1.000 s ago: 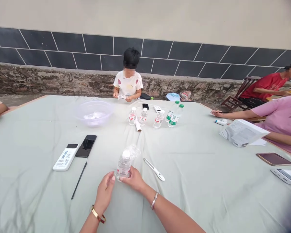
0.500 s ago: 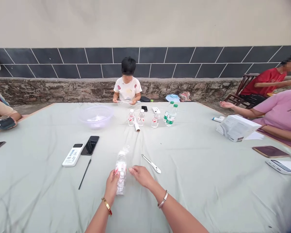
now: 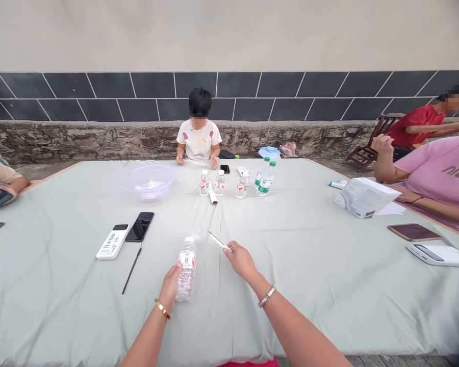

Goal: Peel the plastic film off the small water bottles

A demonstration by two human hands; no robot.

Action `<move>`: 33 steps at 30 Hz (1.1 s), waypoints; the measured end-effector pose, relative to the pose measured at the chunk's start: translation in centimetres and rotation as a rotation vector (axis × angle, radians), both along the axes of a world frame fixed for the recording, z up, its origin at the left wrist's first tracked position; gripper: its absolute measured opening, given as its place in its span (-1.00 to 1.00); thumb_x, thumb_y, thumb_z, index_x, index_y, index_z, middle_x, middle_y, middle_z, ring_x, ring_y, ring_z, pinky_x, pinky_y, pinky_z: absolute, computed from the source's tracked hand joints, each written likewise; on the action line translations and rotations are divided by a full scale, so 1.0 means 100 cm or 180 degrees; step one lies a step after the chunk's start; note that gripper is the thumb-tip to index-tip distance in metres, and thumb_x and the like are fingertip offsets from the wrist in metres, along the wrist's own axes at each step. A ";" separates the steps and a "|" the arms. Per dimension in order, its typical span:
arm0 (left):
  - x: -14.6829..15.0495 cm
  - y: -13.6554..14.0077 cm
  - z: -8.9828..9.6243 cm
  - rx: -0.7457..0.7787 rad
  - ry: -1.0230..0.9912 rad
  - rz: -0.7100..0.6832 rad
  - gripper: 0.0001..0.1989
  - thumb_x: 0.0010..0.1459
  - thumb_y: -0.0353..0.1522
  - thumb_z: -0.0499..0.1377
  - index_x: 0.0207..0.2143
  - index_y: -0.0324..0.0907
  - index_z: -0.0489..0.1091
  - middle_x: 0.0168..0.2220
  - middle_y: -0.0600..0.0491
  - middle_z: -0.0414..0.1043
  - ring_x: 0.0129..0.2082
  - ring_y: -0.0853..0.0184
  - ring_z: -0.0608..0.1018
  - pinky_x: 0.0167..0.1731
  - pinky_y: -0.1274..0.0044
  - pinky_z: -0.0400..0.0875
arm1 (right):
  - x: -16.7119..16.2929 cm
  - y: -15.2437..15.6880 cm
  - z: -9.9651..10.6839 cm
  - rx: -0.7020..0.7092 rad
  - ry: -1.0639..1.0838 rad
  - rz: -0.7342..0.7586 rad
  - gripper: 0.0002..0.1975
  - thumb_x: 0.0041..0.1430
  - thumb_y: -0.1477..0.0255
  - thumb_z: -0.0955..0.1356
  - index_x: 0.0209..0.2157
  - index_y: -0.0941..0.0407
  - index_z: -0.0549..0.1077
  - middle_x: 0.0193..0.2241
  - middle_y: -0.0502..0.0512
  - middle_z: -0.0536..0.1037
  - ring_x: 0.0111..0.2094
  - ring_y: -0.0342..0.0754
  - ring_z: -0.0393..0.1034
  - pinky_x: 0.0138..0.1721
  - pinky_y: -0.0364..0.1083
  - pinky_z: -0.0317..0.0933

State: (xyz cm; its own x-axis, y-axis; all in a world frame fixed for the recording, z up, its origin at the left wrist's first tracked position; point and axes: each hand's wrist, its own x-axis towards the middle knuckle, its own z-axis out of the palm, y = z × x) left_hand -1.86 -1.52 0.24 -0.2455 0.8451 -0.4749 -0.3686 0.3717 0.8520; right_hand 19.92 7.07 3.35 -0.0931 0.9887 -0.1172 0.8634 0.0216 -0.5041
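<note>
My left hand [image 3: 171, 286] is closed around the side of a clear plastic water bottle [image 3: 186, 270] with a white cap and a red-and-white label. Loose clear film clings about the bottle and sticks out by its cap. To the right, my right hand [image 3: 241, 261] grips a slim white utility knife [image 3: 220, 241] between thumb and fingers, its tip pointing up and left toward the bottle's top. A small gap separates knife and bottle. Whether the blade is out, I cannot tell.
Left of the bottle lie a black phone [image 3: 139, 227] with a strap and a white power bank [image 3: 112, 242]. Farther back stand a translucent basin [image 3: 150, 184], small bottles [image 3: 241, 186], a cardboard tube [image 3: 212, 195] and green-capped bottles [image 3: 266, 181]. A white box [image 3: 365, 198] is at right; people sit around the table.
My right hand has moved right and picked up the utility knife from the table, lifting its tip toward the bottle. My left hand still holds the bottle, now tilted slightly.
</note>
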 end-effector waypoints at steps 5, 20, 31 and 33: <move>-0.006 0.002 0.002 0.0010 -0.0501 0.0068 -0.70 0.04 -0.20 0.22 -0.27 -0.24 0.45 -0.33 -0.02 0.51 -0.39 0.30 0.53 -0.40 0.52 0.38 | -0.035 0.011 0.025 -0.0052 0.0113 0.0197 -0.71 0.25 0.32 0.17 -0.13 0.10 0.41 -0.34 0.10 0.53 -0.31 -0.06 0.38 -0.41 -0.17 0.04; -0.015 0.008 -0.006 -0.0023 -0.1230 0.0558 -0.79 0.19 -0.28 0.09 -0.32 -0.23 0.42 -0.46 0.07 0.47 -0.51 0.41 0.50 -0.43 0.58 0.38 | 0.003 -0.057 0.040 -0.0564 0.1456 0.1818 -0.77 0.09 0.24 0.30 -0.33 0.05 0.52 -0.44 -0.01 0.51 -0.41 -0.10 0.32 -0.38 -0.16 0.17; -0.006 0.001 0.008 0.0005 -0.1194 0.0283 -0.77 0.15 -0.28 0.13 -0.21 -0.24 0.43 -0.33 0.01 0.50 -0.41 0.38 0.52 -0.40 0.57 0.40 | 0.035 -0.014 -0.042 0.0716 -0.0243 -0.0740 -0.66 0.14 0.49 0.19 -0.06 0.16 0.41 -0.08 0.23 0.42 -0.01 0.12 0.22 -0.02 0.04 0.11; -0.001 0.001 0.010 0.0078 -0.1170 0.0158 -0.75 0.13 -0.25 0.15 -0.20 -0.22 0.44 -0.26 0.00 0.50 -0.33 0.34 0.53 -0.34 0.55 0.41 | 0.021 -0.022 -0.037 0.0838 0.0036 -0.0599 -0.62 0.13 0.49 0.21 0.00 0.12 0.37 -0.03 0.21 0.39 0.00 0.10 0.23 0.00 0.06 0.10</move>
